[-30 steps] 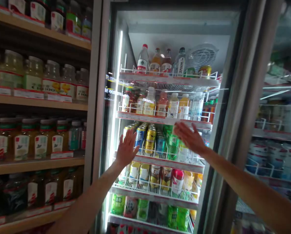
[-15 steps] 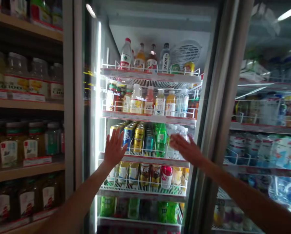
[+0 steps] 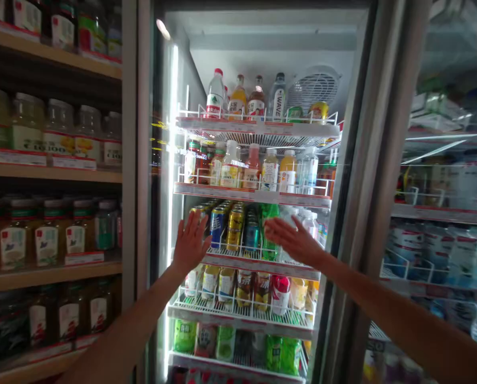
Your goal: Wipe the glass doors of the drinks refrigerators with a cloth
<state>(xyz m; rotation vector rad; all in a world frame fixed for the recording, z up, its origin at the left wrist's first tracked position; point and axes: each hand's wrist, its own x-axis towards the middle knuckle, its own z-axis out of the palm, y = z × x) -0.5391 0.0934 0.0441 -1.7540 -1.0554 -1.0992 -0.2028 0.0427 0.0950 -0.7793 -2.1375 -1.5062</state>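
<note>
I face a lit drinks fridge with white wire shelves [image 3: 258,196]. My left hand [image 3: 191,244] is raised flat, fingers up and apart, in front of the left end of the can shelf, near a blue can [image 3: 218,225] and a gold can [image 3: 235,229]. My right hand [image 3: 293,241] reaches in from the right, fingers stretched out and pointing left, in front of a green bottle [image 3: 269,230] and clear bottles [image 3: 309,224] on the same shelf. Neither hand holds anything. Whether they touch a glass pane I cannot tell.
Wooden shelves [image 3: 50,173] of jars and bottles stand at the left. The metal fridge frame [image 3: 376,176] rises at the right, with a second glass-fronted fridge [image 3: 446,213] beyond it. Bottles fill the upper shelves, cups and green packs the lower ones.
My right hand has slid left across the can shelf, from the clear bottles toward the green bottle. The left hand has stayed raised at the shelf's left end. The view has swung slightly.
</note>
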